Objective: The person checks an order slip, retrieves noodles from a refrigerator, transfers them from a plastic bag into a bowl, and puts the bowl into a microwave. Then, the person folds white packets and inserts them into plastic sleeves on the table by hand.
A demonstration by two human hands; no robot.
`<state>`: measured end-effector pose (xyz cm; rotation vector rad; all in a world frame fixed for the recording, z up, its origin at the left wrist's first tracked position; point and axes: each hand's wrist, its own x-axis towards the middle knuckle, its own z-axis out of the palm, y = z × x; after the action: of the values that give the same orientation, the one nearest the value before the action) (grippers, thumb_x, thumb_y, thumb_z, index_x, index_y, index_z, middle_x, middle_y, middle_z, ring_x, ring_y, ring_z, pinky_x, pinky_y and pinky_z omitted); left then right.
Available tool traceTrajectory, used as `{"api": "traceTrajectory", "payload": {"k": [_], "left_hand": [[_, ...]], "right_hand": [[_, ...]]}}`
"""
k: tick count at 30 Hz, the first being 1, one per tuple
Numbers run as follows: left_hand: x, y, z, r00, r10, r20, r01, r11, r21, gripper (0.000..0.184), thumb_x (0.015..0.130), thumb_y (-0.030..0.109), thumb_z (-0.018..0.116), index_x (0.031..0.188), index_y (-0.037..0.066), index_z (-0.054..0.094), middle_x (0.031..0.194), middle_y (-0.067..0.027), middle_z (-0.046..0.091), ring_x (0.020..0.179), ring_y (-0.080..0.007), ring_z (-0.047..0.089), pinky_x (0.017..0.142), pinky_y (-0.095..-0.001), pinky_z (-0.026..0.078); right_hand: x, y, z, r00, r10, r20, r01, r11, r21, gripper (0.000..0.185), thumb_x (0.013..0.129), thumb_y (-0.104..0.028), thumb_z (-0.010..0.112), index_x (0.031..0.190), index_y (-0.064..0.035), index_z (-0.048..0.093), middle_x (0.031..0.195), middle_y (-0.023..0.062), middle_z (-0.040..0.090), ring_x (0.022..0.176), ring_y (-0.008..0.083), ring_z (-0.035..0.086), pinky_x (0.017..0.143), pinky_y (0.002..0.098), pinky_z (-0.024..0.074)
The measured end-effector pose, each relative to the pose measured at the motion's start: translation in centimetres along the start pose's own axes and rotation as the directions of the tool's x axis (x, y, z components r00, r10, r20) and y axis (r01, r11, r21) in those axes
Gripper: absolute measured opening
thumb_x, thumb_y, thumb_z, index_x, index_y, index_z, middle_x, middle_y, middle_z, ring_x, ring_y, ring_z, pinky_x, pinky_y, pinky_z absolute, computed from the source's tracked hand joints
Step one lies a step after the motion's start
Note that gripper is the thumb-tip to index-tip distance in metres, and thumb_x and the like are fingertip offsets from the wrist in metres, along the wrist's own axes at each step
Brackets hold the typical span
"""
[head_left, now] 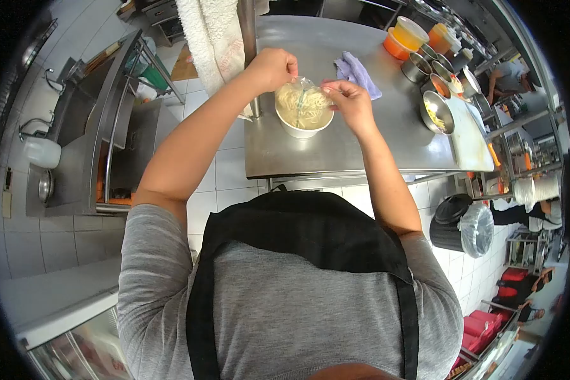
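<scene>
A white bowl [302,132] stands on the steel table, near its left end. Over its opening is a clear plastic bag of noodles [303,104], with a greenish stripe down its middle. My left hand [275,68] pinches the bag's upper left edge, fingers closed. On the other side, my right hand [350,101] has thumb and fingers closed on the bag's upper right edge. The lower part of the bag sits within the bowl's rim.
A purple cloth [357,74] lies beyond my right hand. Metal bowls [437,113], orange and yellow tubs [406,38] and a white cutting board [472,140] line the table's right side. A towel [213,44] hangs by the post at left. Other people are at far right.
</scene>
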<state>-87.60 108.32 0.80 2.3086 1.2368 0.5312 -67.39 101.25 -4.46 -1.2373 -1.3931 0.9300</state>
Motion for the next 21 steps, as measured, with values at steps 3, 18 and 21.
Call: {"api": "traceTrajectory", "payload": {"k": [3,18,21], "left_hand": [[0.5,0.6,-0.8,0.986,0.150,-0.079,-0.143,0.986,0.084,0.009,0.074,0.011,0.071,0.080,0.005,0.067,0.073,-0.0070,0.066,0.067,-0.0176,0.062,0.065,-0.0299,0.049],[-6.1,-4.7,8.7,0.940,-0.315,-0.133,0.153,0.734,-0.662,0.070,0.078,0.022,0.074,0.134,0.010,0.034,0.121,-0.0151,0.044,0.099,-0.0216,0.050,0.071,-0.0353,0.051],[-6.4,-5.1,10.7,0.816,-0.535,0.218,0.485,0.428,-0.763,0.071,0.082,0.038,0.067,0.137,0.012,0.032,0.131,-0.0144,0.038,0.108,-0.0246,0.044,0.071,-0.0368,0.051]], "right_hand": [[0.5,-1.7,-0.9,0.974,-0.217,-0.071,0.162,0.877,-0.452,0.015,0.082,-0.016,0.070,0.092,-0.0051,0.070,0.085,-0.0016,0.066,0.066,0.0075,0.057,0.056,0.0230,0.0501],[-4.1,-19.0,-6.6,0.711,-0.624,-0.325,0.124,0.566,-0.815,0.014,0.081,-0.012,0.068,0.092,-0.0036,0.066,0.074,0.0047,0.063,0.067,0.0112,0.056,0.061,0.0266,0.0453],[-8.2,-19.6,-9.3,0.697,-0.708,-0.108,-0.066,0.087,-0.994,0.025,0.081,-0.018,0.067,0.104,-0.0085,0.066,0.097,0.0118,0.066,0.088,0.0235,0.063,0.079,0.0319,0.0491]]}}
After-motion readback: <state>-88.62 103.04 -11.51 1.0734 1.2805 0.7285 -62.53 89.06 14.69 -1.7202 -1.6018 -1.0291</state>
